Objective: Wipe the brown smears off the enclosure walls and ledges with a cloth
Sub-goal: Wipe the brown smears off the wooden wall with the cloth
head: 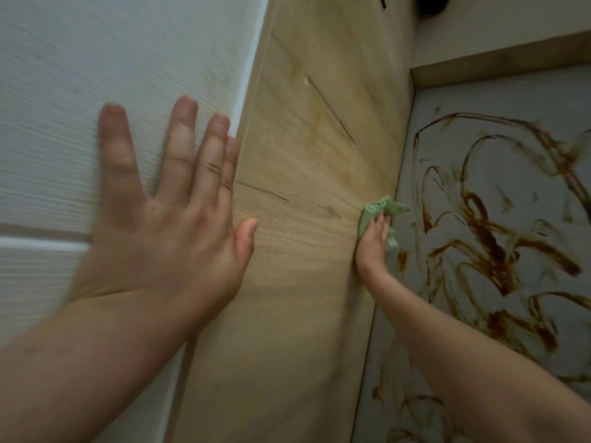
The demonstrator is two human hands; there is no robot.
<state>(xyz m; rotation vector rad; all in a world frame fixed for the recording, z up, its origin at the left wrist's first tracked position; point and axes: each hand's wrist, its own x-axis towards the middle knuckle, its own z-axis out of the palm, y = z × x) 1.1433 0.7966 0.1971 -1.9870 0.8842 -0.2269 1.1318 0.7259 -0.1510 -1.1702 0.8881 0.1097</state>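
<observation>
My right hand presses a crumpled green cloth against the light wooden wall, at the corner where it meets the grey panel. Thick brown smears cover much of that grey panel, from its middle down to the lower right. Faint yellowish streaks show higher up on the wooden wall. My left hand lies flat with fingers spread on the white textured panel, its thumb reaching onto the wood.
A wooden ledge runs along the top of the grey panel. A dark object sits at the upper edge above it. A groove crosses the white panel below my left hand.
</observation>
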